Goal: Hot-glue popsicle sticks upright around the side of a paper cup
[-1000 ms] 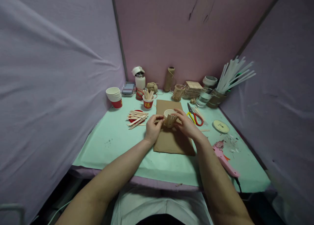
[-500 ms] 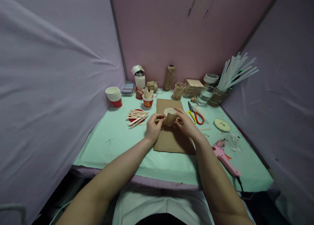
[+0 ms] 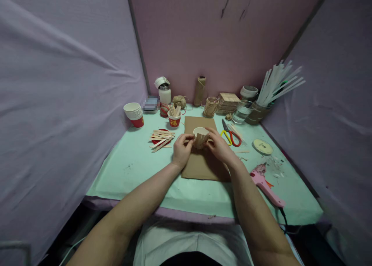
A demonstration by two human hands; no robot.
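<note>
Between my two hands is a paper cup (image 3: pixel 200 140) with flat wooden stick pieces standing side by side around its outside; its pale open rim faces up. My left hand (image 3: pixel 182 148) grips its left side, thumb and fingers bent together. On the right side, my right hand (image 3: pixel 217 144) has its fingers curled around the cup, with the index finger near the rim. Under the cup lies a brown cardboard sheet (image 3: pixel 203 169). The fingers hide parts of the cup's sides.
Left are wooden sticks (image 3: pixel 161 136) on a red plate, a red cup of sticks (image 3: pixel 174 121) and stacked paper cups (image 3: pixel 134 114). Right are scissors (image 3: pixel 231 134), a pink glue gun (image 3: pixel 266 186), a round yellowish lid (image 3: pixel 262 146), a glass of water (image 3: pixel 241 113) and white glue sticks (image 3: pixel 276 84).
The cup has turned or tilted slightly in my hands, so its stick-covered side shows a little differently. Both hands keep nearly the same place. The whole view has shifted slightly.
</note>
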